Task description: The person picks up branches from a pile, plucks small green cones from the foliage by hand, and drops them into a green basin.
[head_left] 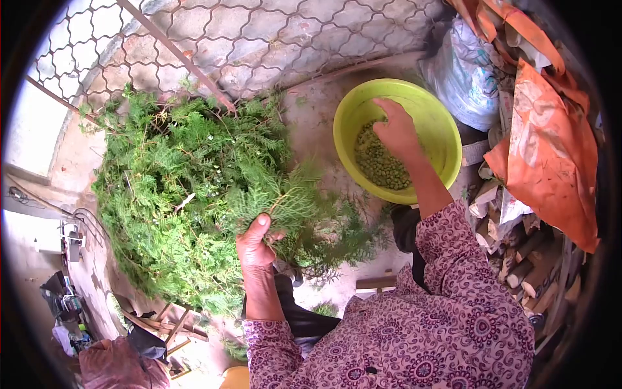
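My left hand (256,241) is closed around the stem of a leafy evergreen sprig (283,202), its feathery fronds fanning out above the thumb. A big heap of similar evergreen branches (175,168) lies on the floor just beyond and to the left. Over the yellow-green plastic basin (433,120) hangs my right hand (396,129), index finger stretched out and thumb apart, with nothing visible between them. Small round green cones (382,162) cover part of the basin's bottom, partly hidden by my right hand and forearm.
A metal lattice gate (285,39) runs along the far side. Right of the basin stand a white sack (463,74), an orange sheet (547,155) and stacked firewood (525,266). Loose greenery (343,233) is scattered near my feet. Wooden frame pieces (175,324) lie at lower left.
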Demonstrator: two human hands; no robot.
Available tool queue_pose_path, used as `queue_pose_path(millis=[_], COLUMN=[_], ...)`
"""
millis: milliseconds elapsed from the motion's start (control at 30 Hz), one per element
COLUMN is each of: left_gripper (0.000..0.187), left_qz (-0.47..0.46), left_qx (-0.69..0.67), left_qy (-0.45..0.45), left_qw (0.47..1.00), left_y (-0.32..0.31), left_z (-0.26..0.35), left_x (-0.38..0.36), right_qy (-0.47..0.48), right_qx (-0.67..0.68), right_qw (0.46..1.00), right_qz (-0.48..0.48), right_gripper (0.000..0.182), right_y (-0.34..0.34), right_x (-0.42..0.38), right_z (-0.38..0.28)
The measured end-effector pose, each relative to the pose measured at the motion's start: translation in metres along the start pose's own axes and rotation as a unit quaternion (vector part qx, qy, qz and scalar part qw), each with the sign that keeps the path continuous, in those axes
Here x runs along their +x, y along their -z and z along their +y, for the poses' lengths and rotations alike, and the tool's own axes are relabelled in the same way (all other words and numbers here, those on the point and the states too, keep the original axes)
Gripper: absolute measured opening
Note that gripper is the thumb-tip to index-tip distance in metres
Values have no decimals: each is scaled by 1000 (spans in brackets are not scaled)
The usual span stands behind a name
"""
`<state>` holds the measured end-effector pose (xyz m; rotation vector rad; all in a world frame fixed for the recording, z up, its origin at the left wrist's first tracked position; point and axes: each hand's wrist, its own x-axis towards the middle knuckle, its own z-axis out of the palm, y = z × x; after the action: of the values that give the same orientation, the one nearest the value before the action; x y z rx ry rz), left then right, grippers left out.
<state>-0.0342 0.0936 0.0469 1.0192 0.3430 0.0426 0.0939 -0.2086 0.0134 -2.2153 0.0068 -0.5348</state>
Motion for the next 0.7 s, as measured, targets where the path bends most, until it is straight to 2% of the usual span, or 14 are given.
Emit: queue_pose_path(millis=[33,67,133,167,200,267,300,367,467,600,700], left_gripper=[36,36,34,33,33,37,37,37,38,35,34], left_qz=[-8,-7,-14,-6,-3,-51,-70,-63,-69,-35,-10], left_qx=[4,2,-79,-73,-72,-135,-149,-144,-156,-100,-99], left_qy=[-13,-14,-5,-11,-11,-26,-28,-30,-29,-55,-52], left_qw=[1000,1000,997,997,997,989,986,987,985,993,994], left_y=[0,2,6,2,4,11,11,5,5,-6,-4], left_z=[3,4,10,13,14,15,14,14,13,17,16], left_x=[1,3,6,6,8,13,15,15,18,14,14], right_qy=[80,82,57,-3,-63,-29,-29,13,26,3,7], right_qx=[-177,-177,-68,25,118,194,195,118,123,133,163], right_qw=[980,980,990,980,950,894,893,854,859,856,829], right_qz=[41,40,-106,-196,-282,-403,-404,-507,-496,-500,-535], right_gripper=[34,34,32,30,29,31,31,32,31,30,29], right_y=[-1,-2,1,2,0,-12,-16,-18,-17,-18,-23], right_x=[0,-1,-7,-11,-16,-29,-34,-39,-41,-42,-44], right_z=[5,9,-6,-17,-33,-47,-54,-67,-72,-69,-64])
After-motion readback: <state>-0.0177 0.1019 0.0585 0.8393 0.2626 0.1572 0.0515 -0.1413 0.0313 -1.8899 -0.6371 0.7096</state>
